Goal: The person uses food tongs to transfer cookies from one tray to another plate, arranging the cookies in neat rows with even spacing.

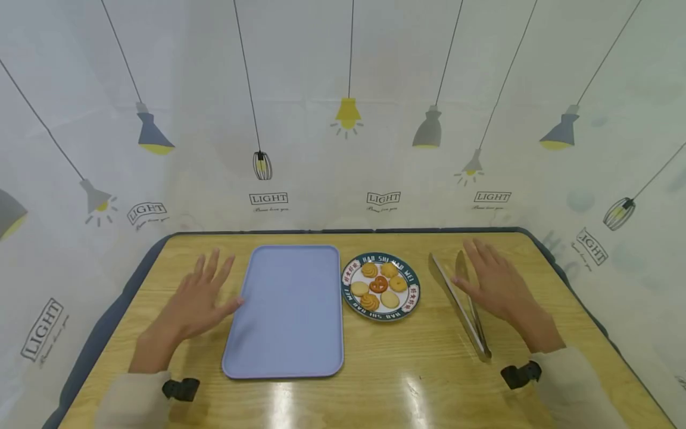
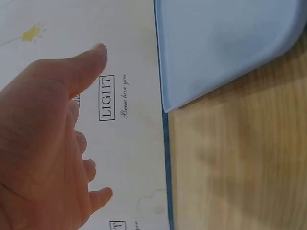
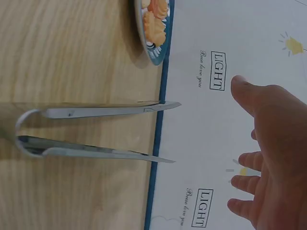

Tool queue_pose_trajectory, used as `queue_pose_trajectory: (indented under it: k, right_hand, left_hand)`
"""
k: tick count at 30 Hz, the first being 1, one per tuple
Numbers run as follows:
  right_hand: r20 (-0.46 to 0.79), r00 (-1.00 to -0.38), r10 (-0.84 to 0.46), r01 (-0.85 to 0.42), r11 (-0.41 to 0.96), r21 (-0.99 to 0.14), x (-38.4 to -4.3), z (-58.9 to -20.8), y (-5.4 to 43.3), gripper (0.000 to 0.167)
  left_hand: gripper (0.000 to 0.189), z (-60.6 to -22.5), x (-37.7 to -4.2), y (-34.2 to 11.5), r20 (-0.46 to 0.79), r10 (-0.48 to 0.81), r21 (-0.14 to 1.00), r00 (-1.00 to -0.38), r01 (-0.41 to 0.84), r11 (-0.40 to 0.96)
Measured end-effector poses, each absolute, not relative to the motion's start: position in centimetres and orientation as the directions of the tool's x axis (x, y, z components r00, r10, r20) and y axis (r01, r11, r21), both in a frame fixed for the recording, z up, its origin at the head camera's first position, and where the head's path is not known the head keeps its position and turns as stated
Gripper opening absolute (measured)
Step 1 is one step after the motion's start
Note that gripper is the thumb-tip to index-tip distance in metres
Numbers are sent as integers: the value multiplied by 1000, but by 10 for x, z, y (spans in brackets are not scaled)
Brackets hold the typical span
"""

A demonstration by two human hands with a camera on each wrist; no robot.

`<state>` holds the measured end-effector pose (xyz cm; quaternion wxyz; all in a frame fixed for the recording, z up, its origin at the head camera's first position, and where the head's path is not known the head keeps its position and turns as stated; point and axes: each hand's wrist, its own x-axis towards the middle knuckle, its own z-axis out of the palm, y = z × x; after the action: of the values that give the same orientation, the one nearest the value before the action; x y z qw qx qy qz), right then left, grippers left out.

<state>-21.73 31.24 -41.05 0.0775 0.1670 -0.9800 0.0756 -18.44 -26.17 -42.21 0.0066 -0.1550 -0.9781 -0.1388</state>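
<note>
Tray (image 1: 286,310): nine o'clock of plate (image 1: 382,315)
Left hand (image 1: 194,304): spread wide, pointing one o'clock, near tray
Right hand (image 1: 498,287): wide, thumb out, pointing eleven o'clock, near tongs (image 1: 461,313)

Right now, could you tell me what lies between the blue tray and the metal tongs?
In the head view, the round plate holding cookies lies between the blue tray and the metal tongs; bare table shows between plate and tongs.

Tongs (image 3: 96,112): smooth metal, bit shiny. Tray (image 1: 286,310): smooth matt plastic. Tabletop (image 1: 375,372): wood-grain surf. w/ gloss. Sleeves (image 1: 134,400): matt cloth.
</note>
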Motion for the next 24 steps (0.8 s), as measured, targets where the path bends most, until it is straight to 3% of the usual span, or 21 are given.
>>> queue_pose_trajectory:
  k: [14,24]
  right_hand:
    - [64,-974,-216,-223,966,-132,-198,-444,315,86]
    - [1,-985,-170,-168,971,-168,-194,-459,311,93]
  left_hand:
    - [85,-459,-186,-259,-44,273,432,-961,228,873]
    - [81,-473,-185,-251,-59,238,453,-969,187,872]
